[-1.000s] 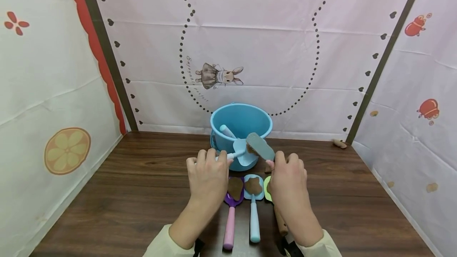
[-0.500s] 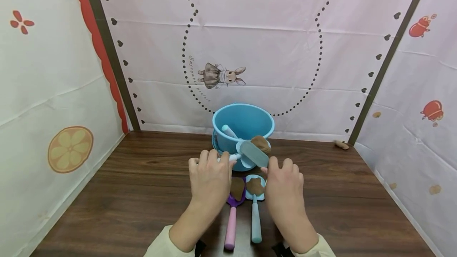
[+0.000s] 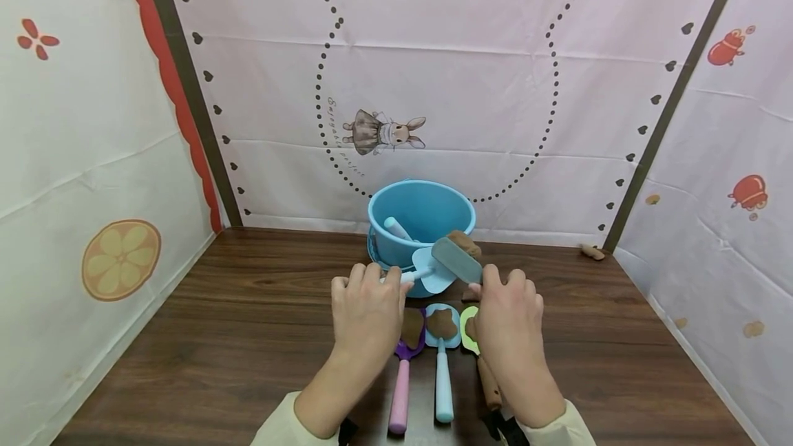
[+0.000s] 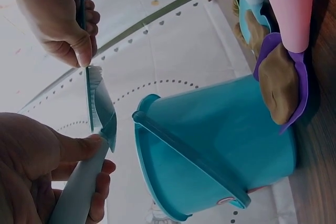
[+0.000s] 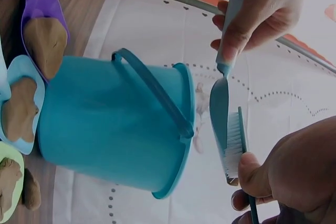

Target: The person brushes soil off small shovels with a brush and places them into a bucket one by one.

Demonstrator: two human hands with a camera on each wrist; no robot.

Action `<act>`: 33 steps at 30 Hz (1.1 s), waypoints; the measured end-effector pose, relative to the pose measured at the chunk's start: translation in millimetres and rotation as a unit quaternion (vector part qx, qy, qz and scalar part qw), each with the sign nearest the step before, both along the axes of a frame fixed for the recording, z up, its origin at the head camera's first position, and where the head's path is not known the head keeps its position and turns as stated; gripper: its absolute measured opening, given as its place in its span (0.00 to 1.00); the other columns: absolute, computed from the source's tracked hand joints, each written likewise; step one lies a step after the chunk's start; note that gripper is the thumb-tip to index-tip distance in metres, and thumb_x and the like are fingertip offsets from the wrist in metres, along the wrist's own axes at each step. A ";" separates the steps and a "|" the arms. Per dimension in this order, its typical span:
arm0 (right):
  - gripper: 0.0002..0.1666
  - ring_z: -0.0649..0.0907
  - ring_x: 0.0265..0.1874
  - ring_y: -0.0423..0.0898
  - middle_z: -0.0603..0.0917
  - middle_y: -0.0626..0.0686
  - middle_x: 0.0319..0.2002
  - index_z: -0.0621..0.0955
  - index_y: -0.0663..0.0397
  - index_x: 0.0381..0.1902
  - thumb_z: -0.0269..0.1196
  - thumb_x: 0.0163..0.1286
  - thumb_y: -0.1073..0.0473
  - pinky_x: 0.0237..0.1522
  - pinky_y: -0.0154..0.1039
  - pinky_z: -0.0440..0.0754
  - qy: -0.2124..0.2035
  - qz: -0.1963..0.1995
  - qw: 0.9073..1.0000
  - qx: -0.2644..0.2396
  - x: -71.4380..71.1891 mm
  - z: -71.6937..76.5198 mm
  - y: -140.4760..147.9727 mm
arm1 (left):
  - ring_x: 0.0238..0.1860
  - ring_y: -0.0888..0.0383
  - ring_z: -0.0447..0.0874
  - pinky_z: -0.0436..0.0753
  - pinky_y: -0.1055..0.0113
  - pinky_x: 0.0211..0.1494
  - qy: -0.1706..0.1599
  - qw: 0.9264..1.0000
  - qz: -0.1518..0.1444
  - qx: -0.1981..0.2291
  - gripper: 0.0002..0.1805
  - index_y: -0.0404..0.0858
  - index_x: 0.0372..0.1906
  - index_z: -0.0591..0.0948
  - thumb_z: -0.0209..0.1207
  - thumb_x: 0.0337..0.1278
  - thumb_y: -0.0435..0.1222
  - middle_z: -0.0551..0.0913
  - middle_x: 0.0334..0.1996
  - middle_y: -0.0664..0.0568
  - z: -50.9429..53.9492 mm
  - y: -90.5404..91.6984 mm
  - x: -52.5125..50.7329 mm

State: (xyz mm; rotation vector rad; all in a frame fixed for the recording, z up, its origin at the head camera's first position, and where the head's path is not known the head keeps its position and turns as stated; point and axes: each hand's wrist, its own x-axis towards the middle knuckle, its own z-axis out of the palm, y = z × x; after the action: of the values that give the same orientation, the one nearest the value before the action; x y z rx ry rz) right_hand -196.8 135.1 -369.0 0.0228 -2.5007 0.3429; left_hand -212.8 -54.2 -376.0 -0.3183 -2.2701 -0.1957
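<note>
My left hand [image 3: 368,312] grips the pale blue handle of a toy shovel [image 3: 436,272], its scoop held up in front of the bucket. In my right hand [image 3: 511,325] is a scrub brush [image 3: 458,261] with a grey-blue back, pinched near one end. White bristles [image 5: 234,135] touch the scoop's face in the right wrist view. A brown patch [image 3: 466,243] shows beyond the brush's back in the head view; whether it is clay or bristles I cannot tell. Behind both tools stands a blue bucket [image 3: 396,253], with a light blue handle [image 3: 395,227] sticking up inside it.
Below my hands lie a purple shovel [image 3: 409,349] with a pink handle, a blue shovel [image 3: 442,377] and a green shovel [image 3: 469,336], each bearing brown clay. Another brown lump [image 5: 31,190] lies by the green one. A small brown piece [image 3: 593,252] rests at the table's back right.
The brush went down and left across the scoop, then back up and right with my right hand. The left hand and shovel shifted only slightly.
</note>
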 end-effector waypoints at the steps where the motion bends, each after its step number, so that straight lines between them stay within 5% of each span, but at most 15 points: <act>1: 0.14 0.68 0.22 0.54 0.66 0.57 0.24 0.75 0.60 0.37 0.66 0.71 0.55 0.24 0.47 0.65 -0.004 -0.001 1.000 -0.003 -0.6 0.5 2.0 | 0.30 0.50 0.76 0.71 0.55 0.31 -0.002 1.000 -0.001 -0.002 0.16 0.40 0.37 0.89 0.71 0.57 0.49 0.82 0.26 0.46 0.2 -0.1 0.1; 9: 0.18 0.77 0.33 0.69 0.72 0.67 0.32 0.75 0.68 0.44 0.57 0.78 0.54 0.32 0.58 0.71 -0.017 -0.089 0.994 -0.066 -9.8 11.2 41.3 | 0.30 0.49 0.75 0.71 0.55 0.31 -0.008 1.000 0.005 0.030 0.15 0.40 0.37 0.88 0.70 0.59 0.48 0.83 0.27 0.46 11.6 -10.9 1.7; 14: 0.18 0.75 0.31 0.64 0.71 0.64 0.31 0.75 0.67 0.42 0.57 0.78 0.53 0.30 0.55 0.70 0.002 -0.039 0.997 -0.068 0.9 16.0 28.7 | 0.31 0.49 0.75 0.72 0.53 0.32 -0.017 1.000 0.003 0.026 0.15 0.40 0.39 0.88 0.69 0.60 0.48 0.83 0.28 0.46 13.6 -13.7 2.2; 21: 0.19 0.67 0.23 0.51 0.67 0.55 0.25 0.74 0.60 0.33 0.63 0.72 0.50 0.23 0.43 0.65 0.048 0.044 0.997 0.040 14.0 3.0 -20.5 | 0.33 0.48 0.79 0.74 0.51 0.34 0.004 1.000 -0.002 -0.002 0.14 0.40 0.35 0.87 0.70 0.59 0.48 0.84 0.30 0.47 7.2 -5.9 3.0; 25: 0.19 0.67 0.23 0.51 0.67 0.56 0.25 0.75 0.60 0.34 0.64 0.70 0.50 0.23 0.43 0.65 0.056 0.023 0.997 0.054 11.8 -1.8 -22.6 | 0.35 0.48 0.80 0.74 0.52 0.34 0.014 1.000 -0.002 -0.010 0.15 0.40 0.35 0.87 0.71 0.58 0.49 0.85 0.32 0.47 7.8 -2.9 5.5; 33: 0.17 0.73 0.26 0.60 0.69 0.61 0.27 0.76 0.65 0.38 0.65 0.72 0.53 0.25 0.54 0.70 0.051 -0.044 0.998 0.001 1.2 3.3 9.5 | 0.31 0.50 0.76 0.71 0.55 0.33 0.000 1.000 0.000 -0.015 0.15 0.40 0.34 0.87 0.71 0.58 0.49 0.83 0.29 0.48 7.9 -3.6 8.0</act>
State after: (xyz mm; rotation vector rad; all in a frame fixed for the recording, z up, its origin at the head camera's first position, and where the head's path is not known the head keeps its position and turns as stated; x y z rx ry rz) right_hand -195.7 144.5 -365.8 -0.0682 -2.3918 0.2952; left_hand -204.8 -57.8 -368.1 -0.3327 -2.2751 -0.1622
